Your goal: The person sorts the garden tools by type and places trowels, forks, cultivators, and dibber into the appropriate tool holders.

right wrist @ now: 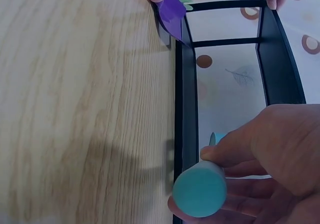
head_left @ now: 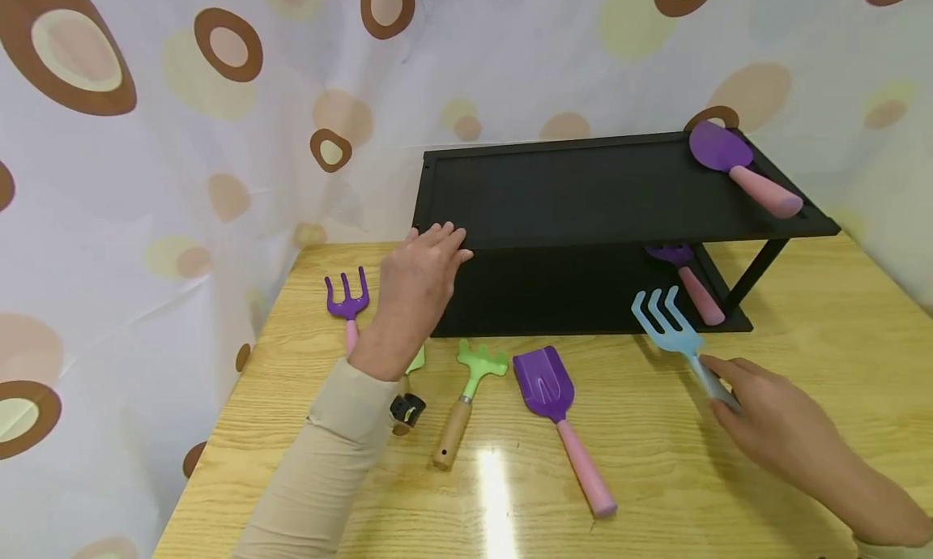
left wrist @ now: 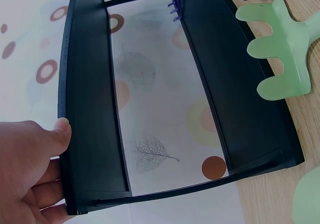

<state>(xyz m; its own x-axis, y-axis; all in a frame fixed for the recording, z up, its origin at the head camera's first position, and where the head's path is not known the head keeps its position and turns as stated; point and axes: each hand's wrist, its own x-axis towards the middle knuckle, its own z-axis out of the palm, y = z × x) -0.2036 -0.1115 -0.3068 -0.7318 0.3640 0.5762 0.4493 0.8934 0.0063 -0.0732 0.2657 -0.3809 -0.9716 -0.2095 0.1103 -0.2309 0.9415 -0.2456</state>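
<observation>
My left hand [head_left: 419, 292] grips the left end of the top board of a black two-tier shelf [head_left: 568, 194]; in the left wrist view its thumb [left wrist: 61, 134] lies on the board's edge. In my right hand [head_left: 780, 429] is a light blue hand fork [head_left: 674, 338], held by its handle between thumb and fingers. Its tines point toward the shelf, in front of the lower board at the right. A purple trowel [head_left: 717, 146] with a pink handle lies on the top board's right end. On the lower board, a purple fork [head_left: 700, 296] is partly hidden under the top one.
Before the shelf on the wooden table [head_left: 678, 494] lie a purple shovel [head_left: 543, 381], a green rake [head_left: 481, 364] with a wooden handle and, farther left, a purple three-pronged fork [head_left: 348, 304]. My left wrist mostly hides another green tool [head_left: 417, 360]. A patterned curtain [head_left: 510, 73] hangs behind.
</observation>
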